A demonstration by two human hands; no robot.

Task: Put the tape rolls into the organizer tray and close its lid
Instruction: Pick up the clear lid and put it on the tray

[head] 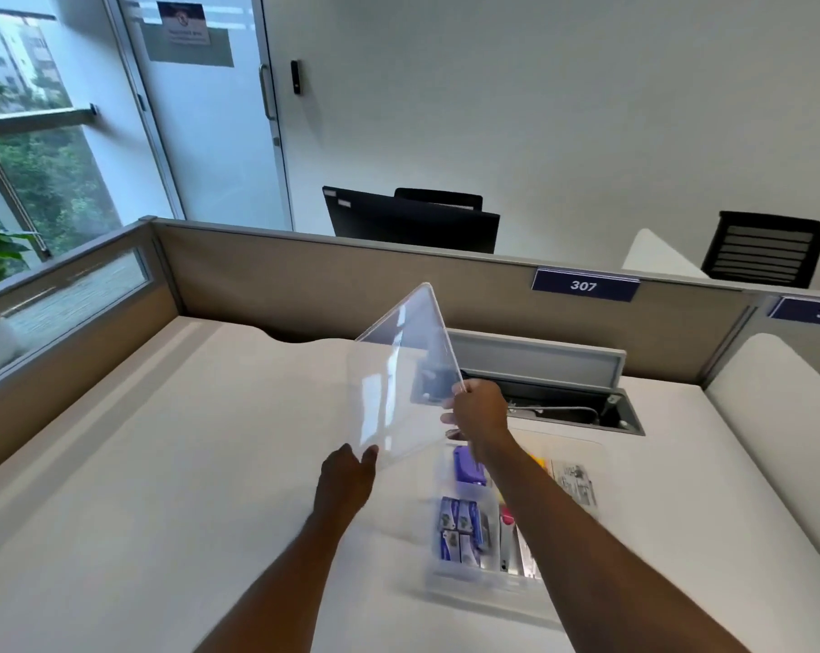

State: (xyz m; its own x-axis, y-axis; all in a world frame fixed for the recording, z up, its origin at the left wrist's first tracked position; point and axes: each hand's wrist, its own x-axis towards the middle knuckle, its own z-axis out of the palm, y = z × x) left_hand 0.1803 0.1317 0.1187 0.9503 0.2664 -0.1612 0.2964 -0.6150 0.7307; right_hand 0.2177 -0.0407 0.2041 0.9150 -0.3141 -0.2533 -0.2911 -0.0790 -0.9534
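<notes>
A clear plastic lid (pixel 401 369) is held tilted in the air above the white desk, just left of the organizer tray. My right hand (pixel 479 412) grips the lid's right edge. At the lid's lower left corner, my left hand (pixel 347 478) supports it with its fingers. The clear organizer tray (pixel 450 579) lies on the desk under my right forearm, uncovered. Its compartments hold a purple item (pixel 468 468), blue-and-white small boxes (pixel 460 527), a pink item and printed packets. I cannot make out any tape rolls.
The white desk (pixel 186 464) is bounded by beige partition walls at the back and left. An open cable hatch (pixel 573 398) with a raised grey flap lies just behind the tray. Another desk surface begins at the right.
</notes>
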